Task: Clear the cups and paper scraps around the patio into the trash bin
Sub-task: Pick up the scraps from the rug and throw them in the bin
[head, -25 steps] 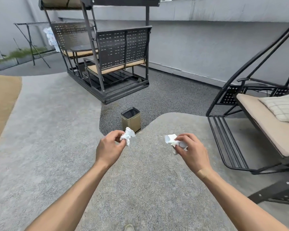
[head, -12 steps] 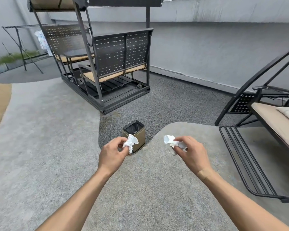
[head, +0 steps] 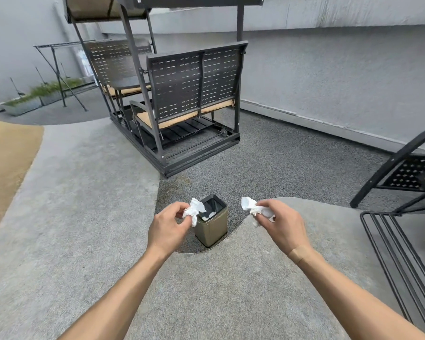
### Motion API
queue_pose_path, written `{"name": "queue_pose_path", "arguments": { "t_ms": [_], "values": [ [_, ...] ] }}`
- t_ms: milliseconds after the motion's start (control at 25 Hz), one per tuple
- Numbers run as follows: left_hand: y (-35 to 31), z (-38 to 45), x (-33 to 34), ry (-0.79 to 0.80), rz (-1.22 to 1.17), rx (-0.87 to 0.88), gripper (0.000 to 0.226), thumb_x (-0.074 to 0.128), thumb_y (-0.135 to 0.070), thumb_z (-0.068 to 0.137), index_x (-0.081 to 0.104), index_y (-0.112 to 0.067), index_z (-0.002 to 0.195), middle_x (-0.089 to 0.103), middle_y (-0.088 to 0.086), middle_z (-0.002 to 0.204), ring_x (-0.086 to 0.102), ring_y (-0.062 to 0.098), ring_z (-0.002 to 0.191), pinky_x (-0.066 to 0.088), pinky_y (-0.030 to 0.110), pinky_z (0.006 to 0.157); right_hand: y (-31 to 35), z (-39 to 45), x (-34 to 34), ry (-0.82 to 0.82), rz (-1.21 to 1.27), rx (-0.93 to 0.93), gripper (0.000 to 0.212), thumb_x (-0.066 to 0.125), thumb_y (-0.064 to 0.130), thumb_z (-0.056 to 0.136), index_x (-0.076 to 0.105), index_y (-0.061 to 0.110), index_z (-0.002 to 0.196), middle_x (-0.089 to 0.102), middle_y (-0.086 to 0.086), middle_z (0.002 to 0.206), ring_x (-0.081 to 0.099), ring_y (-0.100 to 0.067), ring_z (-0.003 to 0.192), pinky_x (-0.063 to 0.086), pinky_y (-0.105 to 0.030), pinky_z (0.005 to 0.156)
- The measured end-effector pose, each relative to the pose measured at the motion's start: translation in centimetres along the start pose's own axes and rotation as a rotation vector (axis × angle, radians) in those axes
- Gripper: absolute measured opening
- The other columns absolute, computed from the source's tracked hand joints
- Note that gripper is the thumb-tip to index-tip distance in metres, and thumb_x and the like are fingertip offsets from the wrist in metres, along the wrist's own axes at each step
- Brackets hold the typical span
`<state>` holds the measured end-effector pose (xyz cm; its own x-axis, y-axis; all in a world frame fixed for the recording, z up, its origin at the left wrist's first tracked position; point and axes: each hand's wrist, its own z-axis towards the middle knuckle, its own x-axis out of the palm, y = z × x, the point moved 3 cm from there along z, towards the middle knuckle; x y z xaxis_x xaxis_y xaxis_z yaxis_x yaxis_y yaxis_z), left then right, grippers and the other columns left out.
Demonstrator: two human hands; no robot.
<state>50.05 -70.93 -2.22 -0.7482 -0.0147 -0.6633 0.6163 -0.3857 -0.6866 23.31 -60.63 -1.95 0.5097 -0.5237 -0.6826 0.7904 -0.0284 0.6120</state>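
Grey patio floor (head: 59, 217), trash bin (head: 212, 231) stood ahead. Paper scrap (head: 194, 210) pinched in left hand (head: 167, 229) fingers; crumpled scrap (head: 249, 204) clasped in right hand (head: 284, 225).

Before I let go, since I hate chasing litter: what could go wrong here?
The small gold square trash bin has a narrow mouth. The left hand holds its crumpled white paper scrap at the rim's edge, and the right hand holds its crumpled white paper wad beside the bin. Either could land on the ground.

Grey patio floor (head: 71, 204) under trash bin (head: 212, 231) and swing bench (head: 182, 106).
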Motion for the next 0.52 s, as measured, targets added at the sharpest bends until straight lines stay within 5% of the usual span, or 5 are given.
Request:
{"name": "queue_pose_path", "arguments": {
  "t_ms": [520],
  "values": [
    [3.1, 17.6, 7.8, -0.043, 0.008, -0.157, 0.019, 0.068, -0.03, 0.084, 0.056, -0.04, 0.096, 0.063, -0.016, 0.088, 0.062, 0.007, 0.083, 0.051, 0.031, 0.068, -8.0, 18.6, 6.6, 0.112, 0.001, 0.027, 0.021, 0.073, 0.029, 0.08, 0.066, 0.031, 0.1, 0.068, 0.014, 0.091, 0.059, -0.008, 0.084, 0.05, -0.034, 0.071]
  ]
}}
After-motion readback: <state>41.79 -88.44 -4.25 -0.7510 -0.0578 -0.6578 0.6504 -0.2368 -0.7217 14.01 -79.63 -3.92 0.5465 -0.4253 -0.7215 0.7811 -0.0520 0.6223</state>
